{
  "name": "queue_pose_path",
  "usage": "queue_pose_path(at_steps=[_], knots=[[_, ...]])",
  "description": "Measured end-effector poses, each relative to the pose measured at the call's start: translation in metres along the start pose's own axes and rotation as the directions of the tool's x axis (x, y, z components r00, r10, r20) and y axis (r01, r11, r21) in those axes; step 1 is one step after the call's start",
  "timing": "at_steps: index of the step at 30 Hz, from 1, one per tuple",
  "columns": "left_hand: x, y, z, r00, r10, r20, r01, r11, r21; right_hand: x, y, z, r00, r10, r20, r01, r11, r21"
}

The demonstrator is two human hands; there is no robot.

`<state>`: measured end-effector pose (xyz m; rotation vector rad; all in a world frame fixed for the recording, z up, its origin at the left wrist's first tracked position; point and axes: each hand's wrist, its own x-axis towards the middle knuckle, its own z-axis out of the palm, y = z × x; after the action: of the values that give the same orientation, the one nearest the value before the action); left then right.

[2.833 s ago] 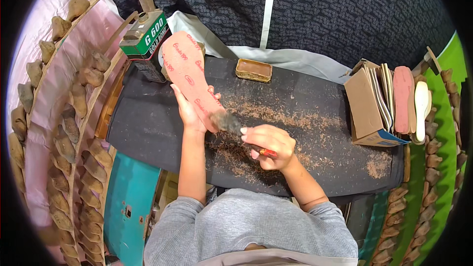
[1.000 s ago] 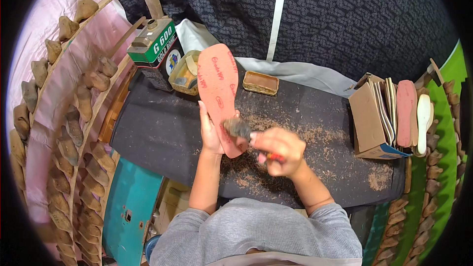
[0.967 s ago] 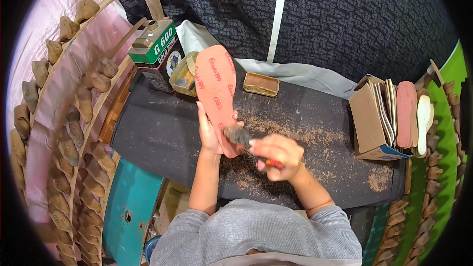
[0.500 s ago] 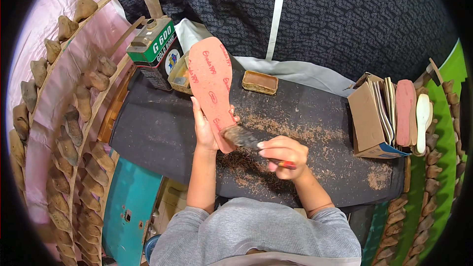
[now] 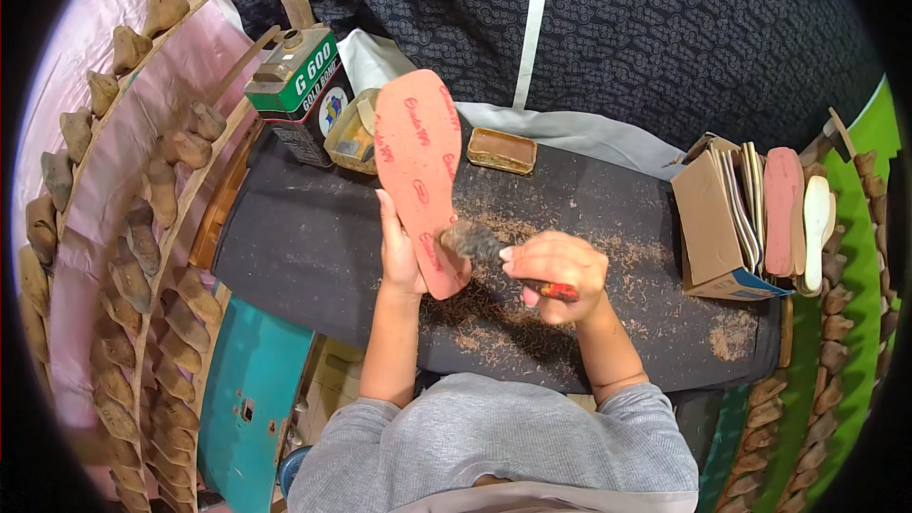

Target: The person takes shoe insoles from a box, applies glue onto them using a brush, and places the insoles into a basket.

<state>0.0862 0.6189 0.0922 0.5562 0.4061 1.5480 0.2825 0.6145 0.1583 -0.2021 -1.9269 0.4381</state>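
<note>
A pink shoe insole [image 5: 415,161] is held up over the bench [image 5: 304,247] by the left hand [image 5: 401,256], which is wrapped around its narrower near end from the left and beneath, with the thumb lying along the left edge. Its long axis is set nearly near-to-far, the wide end pointed far and tipped slightly left, and its red-marked face is turned up. A brush [image 5: 475,242] is gripped by the right hand [image 5: 562,275], the fingers curled closely about the handle, whose red end juts out on the right. The dark bristles are aimed left and overlap the insole's right edge, in its near half; the insole thus lies directly left of the brush-holding fingers — whether the bristle tips are pressed down cannot be told. At the far left, a green-and-black metal can [image 5: 299,85] is placed beside a yellowish tub [image 5: 347,147], its contents hard to make out. A shallow rectangular tray [image 5: 502,150], filled with something brown, is set at the far middle. On the right, flat pieces are stood upright in a cardboard box [image 5: 698,223]; a second pink insole [image 5: 783,214] and a cream one [image 5: 815,233] are seen at its right side — inside or outside is unclear.
</note>
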Motion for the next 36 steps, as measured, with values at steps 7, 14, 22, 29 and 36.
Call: queue_pose_path(at_steps=[7,14,22,29,36], knots=[[-0.011,-0.016,0.001,0.996,-0.091,0.017,0.090,0.995,0.032,0.011,0.020,-0.013,0.961,0.110,-0.253,-0.136,0.986,-0.091],[-0.014,-0.019,-0.001,0.992,-0.119,0.039,0.120,0.993,-0.018,-0.001,0.043,-0.008,0.863,0.123,-0.490,-0.035,0.982,0.184],[-0.005,-0.013,-0.001,0.998,-0.056,-0.010,0.056,0.998,-0.025,-0.011,0.018,0.018,0.965,0.082,-0.250,-0.119,0.984,-0.135],[0.003,-0.007,-0.014,0.990,0.048,-0.134,-0.045,0.999,0.029,-0.035,0.000,0.037,0.973,0.159,-0.166,-0.165,0.986,-0.022],[0.016,-0.007,-0.019,0.955,0.115,-0.274,-0.096,0.992,0.084,-0.042,0.009,0.014,0.959,0.221,0.175,-0.238,0.968,0.084]])
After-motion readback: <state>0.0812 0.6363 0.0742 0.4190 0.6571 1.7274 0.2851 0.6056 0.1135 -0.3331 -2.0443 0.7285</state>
